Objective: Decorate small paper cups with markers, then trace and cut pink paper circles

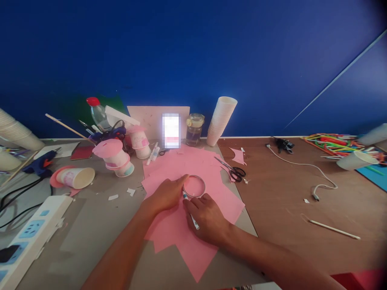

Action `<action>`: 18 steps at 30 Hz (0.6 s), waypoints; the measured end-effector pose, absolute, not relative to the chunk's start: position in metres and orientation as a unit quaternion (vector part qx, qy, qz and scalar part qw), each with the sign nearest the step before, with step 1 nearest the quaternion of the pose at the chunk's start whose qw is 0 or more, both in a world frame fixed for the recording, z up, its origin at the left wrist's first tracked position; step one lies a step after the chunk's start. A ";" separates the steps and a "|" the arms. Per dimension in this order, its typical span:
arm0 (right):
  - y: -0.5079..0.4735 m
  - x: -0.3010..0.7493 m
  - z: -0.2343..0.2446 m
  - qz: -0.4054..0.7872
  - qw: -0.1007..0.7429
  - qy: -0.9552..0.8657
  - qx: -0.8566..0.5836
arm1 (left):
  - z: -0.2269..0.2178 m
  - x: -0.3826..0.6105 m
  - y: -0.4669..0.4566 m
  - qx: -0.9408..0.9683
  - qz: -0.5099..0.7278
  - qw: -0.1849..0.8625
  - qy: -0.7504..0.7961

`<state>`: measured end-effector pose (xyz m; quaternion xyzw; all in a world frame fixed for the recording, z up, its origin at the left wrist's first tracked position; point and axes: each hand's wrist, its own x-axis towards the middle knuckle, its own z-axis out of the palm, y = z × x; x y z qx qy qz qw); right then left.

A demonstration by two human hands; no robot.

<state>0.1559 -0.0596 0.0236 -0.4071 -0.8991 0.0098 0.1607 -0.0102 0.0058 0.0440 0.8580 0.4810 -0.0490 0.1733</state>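
Observation:
Pink paper sheets [199,253] lie overlapping in front of me, some with jagged edges. On them rests a thin-rimmed round ring [205,186], with pink showing through its middle. My left hand [171,192] is closed at the ring's left side, its thumb on the rim; its other fingers are mostly hidden. My right hand [208,219] grips a white marker [195,222], its tip end against the ring's lower left edge. Black-handled scissors [234,171] lie partly open at the right edge of the paper.
Pink-trimmed paper cup pieces [113,159], a glue gun [39,163] and a power strip [33,229] are at left. A lit, blurred screen [171,131], a jar [194,131] and a tall cup stack [222,121] stand behind. A white cable [299,163] lies right.

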 end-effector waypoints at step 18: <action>-0.092 0.197 0.036 0.094 0.170 -0.880 -0.433 | 0.034 -0.014 0.004 0.849 -0.046 0.176 0.497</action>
